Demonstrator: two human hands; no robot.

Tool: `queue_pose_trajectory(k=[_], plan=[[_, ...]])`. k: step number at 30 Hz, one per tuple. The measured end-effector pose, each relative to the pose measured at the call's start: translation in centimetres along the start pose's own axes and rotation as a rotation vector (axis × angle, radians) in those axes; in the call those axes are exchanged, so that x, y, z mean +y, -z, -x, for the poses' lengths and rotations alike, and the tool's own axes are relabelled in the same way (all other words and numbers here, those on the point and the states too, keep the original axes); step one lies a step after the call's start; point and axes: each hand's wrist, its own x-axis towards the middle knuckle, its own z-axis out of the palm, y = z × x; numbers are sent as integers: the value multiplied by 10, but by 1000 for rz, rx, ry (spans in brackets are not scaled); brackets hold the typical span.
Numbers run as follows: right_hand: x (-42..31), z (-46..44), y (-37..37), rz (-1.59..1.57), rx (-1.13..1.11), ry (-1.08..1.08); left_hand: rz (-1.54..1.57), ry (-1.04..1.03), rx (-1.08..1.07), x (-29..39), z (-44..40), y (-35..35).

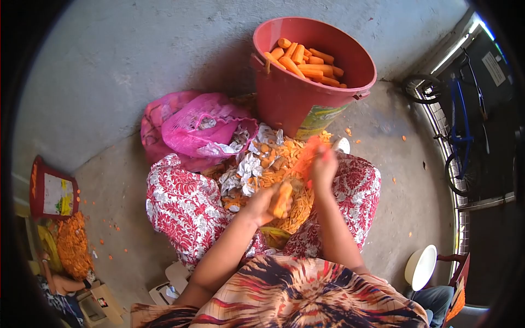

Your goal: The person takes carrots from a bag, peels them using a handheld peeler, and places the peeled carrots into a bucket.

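Note:
My left hand (261,206) is closed around a carrot (283,200), low over the pile between my knees. To its right and a little farther out, my right hand (324,168) has its fingers curled round an orange-red thing (310,153) smeared by motion; its kind cannot be made out. Beneath both hands lies a heap of carrot peelings (298,210), mixed with crumpled paper (249,167). Just beyond stands a large red bucket (333,112) with many peeled carrots (301,63) in it.
Left of the bucket slumps a pink mesh bag (202,123). At far left are a smaller red bucket (41,183), an orange heap (74,246) and another person's leg (68,285). A white basin (421,268) and a blue bicycle (462,128) are at right.

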Motion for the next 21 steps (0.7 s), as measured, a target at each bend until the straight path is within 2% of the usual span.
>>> queue_pose_trajectory(k=[1, 2, 3, 5, 7, 8, 11, 14, 17, 20, 21], plan=[[9, -21, 9, -155, -17, -386, 28, 89, -93, -4, 5, 2], [10, -38, 16, -249, 38, -388, -78, 51, 212, -11, 9, -12], [8, -43, 23, -349, 30, -409, -64, 29, 214, -8, 9, -12], [3, -39, 24, -214, -43, -326, -26, -16, 215, -6, 7, -13], [-22, -21, 22, -361, -148, -456, -26, -52, 245, -4, -1, -5], [-36, -12, 23, -268, -211, -428, 0, -59, 244, -3, -2, -5], [-62, 14, 21, -343, -348, -420, 59, -56, 208, -2, 0, 2], [-51, 32, 12, -200, -380, -198, 127, -59, 83, -7, -2, 5], [-51, 33, 12, -159, -375, -218, 51, -79, 154, -6, -1, 0], [-31, 18, 10, -63, -244, -186, 29, 27, 106, -4, 0, 1], [1, 6, 3, -86, -93, -104, -11, 33, 82, -3, 3, -3]])
